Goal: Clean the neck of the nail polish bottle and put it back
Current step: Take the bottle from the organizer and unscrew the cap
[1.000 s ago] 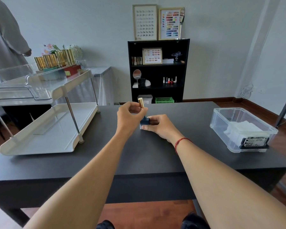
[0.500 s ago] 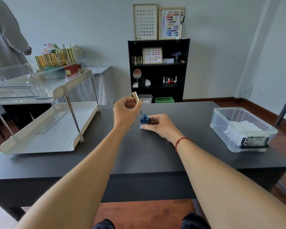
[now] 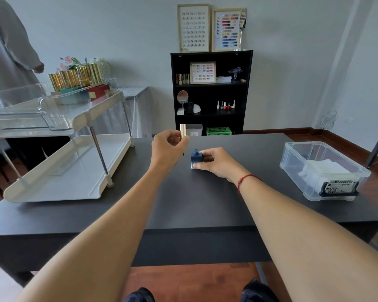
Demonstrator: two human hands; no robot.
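Note:
A small dark blue nail polish bottle [image 3: 194,159] stands uncapped on the black table [image 3: 183,203], its neck bare at the top. My right hand [image 3: 216,162] grips the bottle from the right side. My left hand [image 3: 167,147] holds the gold cap [image 3: 182,130] upright, just left of and above the bottle. The thin brush stem hangs down from the cap, clear of the neck.
A white two-tier rack [image 3: 59,171] stands at the table's left, with gold-capped bottles [image 3: 74,78] on its top tier. A clear plastic box [image 3: 323,171] with white wipes sits at the right. A person [image 3: 7,51] stands at the far left. A black shelf [image 3: 211,92] lines the back wall.
My left hand lifted the gold cap with its brush out of the bottle and carried it up and to the left. My right hand kept hold of the bottle.

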